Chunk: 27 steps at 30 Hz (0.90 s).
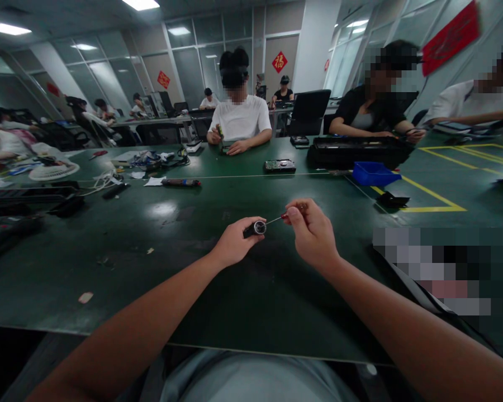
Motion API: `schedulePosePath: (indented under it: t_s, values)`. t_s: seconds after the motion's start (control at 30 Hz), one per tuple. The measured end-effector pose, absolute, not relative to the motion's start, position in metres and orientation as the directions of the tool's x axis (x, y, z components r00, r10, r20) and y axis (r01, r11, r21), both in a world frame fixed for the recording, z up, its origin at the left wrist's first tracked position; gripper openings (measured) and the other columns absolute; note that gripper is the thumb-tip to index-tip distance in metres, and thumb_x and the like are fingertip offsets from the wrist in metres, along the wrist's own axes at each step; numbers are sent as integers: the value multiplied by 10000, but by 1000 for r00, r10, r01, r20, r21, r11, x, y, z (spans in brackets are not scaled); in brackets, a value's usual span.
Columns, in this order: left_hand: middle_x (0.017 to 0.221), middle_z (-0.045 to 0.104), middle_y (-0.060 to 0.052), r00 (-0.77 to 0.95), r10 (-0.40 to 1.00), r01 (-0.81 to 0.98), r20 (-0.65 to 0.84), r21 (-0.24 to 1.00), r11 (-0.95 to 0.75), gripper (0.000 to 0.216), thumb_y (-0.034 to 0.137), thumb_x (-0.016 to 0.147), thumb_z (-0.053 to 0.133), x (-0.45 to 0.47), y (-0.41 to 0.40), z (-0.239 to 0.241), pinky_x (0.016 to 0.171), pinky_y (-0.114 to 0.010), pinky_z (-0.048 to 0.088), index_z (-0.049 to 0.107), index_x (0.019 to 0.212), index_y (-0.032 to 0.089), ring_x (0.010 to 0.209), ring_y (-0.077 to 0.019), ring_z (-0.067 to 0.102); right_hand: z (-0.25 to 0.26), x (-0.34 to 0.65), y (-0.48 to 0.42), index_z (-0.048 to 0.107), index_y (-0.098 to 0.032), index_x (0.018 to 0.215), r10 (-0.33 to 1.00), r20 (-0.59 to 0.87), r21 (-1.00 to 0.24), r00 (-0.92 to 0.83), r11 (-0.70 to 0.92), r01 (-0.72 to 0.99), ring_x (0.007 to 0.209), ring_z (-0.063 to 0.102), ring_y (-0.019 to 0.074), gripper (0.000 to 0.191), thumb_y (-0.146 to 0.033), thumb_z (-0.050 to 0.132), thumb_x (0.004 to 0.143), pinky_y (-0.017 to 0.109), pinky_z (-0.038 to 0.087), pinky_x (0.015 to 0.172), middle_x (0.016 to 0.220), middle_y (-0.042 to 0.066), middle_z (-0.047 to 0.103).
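My left hand (237,243) is closed round a small black cylinder (259,228) with a silvery ring at its end, which faces right toward me. In my right hand (314,231) is a thin screwdriver (281,216) with a red collar, pinched between thumb and fingers. Its metal shaft points left and its tip meets the ringed end of the cylinder; whether it is inside or only touching I cannot tell. Both hands are held above the green table (251,296).
Ahead lie a hard drive (280,166), a blue bin (375,174), a long black casing (356,152) and a dark rod (181,182). Cables and parts (151,159) crowd the left. A pixelated patch covers something at right. Several people sit across the table and beyond.
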State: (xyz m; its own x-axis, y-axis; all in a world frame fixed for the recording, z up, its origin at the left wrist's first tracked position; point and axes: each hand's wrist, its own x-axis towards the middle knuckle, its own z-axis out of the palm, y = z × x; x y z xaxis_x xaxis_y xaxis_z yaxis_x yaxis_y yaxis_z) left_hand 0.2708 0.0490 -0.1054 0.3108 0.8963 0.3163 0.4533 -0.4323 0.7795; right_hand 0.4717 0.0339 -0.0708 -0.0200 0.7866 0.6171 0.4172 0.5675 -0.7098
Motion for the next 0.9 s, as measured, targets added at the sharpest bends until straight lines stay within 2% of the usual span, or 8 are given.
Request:
schedulePosePath:
  t_s: [0.13, 0.23, 0.3, 0.5, 0.67, 0.77, 0.9]
  values:
    - [1261, 665, -37, 318, 894, 454, 314, 778, -435, 388, 199, 843, 719, 269, 50, -108, 1110, -420, 414, 655, 1223, 243, 1210, -230, 589, -66, 472, 32, 620, -217, 820, 793, 608, -666, -39, 536, 519, 637, 654, 161, 233, -418, 579, 929, 291, 458, 609, 696, 7, 690]
    - [1268, 662, -35, 323, 887, 441, 329, 777, -449, 391, 210, 849, 717, 268, 52, -111, 1113, -419, 412, 649, 1232, 245, 1209, -225, 591, -63, 473, 32, 548, -220, 628, 783, 622, -619, -2, 493, 611, 482, 528, 123, 371, -491, 658, 856, 268, 372, 509, 535, -26, 584]
    - [1271, 661, -36, 322, 885, 443, 337, 772, -456, 394, 211, 847, 719, 268, 54, -112, 1115, -422, 410, 649, 1234, 248, 1209, -225, 591, -63, 473, 33, 512, -223, 585, 777, 629, -606, 11, 481, 634, 443, 473, 108, 409, -501, 672, 837, 260, 338, 484, 491, -40, 534]
    - [1260, 664, -36, 322, 881, 442, 346, 769, -463, 395, 211, 849, 719, 267, 54, -113, 1103, -408, 414, 645, 1235, 246, 1206, -220, 589, -67, 473, 33, 601, -210, 655, 764, 644, -577, -41, 520, 630, 497, 564, 123, 340, -483, 690, 839, 260, 385, 511, 581, -13, 639]
    - [1258, 662, -32, 334, 877, 437, 345, 768, -468, 393, 235, 858, 712, 266, 54, -114, 1090, -406, 421, 644, 1244, 262, 1201, -225, 587, -66, 474, 31, 689, -198, 832, 753, 646, -570, -122, 583, 580, 623, 660, 164, 235, -430, 670, 869, 285, 473, 586, 721, 25, 720]
    - [1242, 666, -34, 337, 878, 439, 339, 769, -465, 390, 230, 851, 716, 266, 54, -115, 1082, -407, 425, 650, 1234, 261, 1185, -226, 592, -65, 474, 31, 677, -194, 927, 745, 642, -563, -180, 617, 549, 707, 681, 183, 149, -327, 620, 890, 310, 509, 649, 799, 40, 730]
    - [1235, 667, -35, 336, 885, 451, 324, 769, -453, 388, 225, 844, 718, 267, 54, -113, 1084, -417, 422, 656, 1225, 262, 1177, -225, 593, -64, 475, 30, 627, -200, 898, 739, 623, -566, -255, 651, 505, 760, 672, 186, 72, -200, 578, 847, 328, 524, 708, 835, 39, 695]
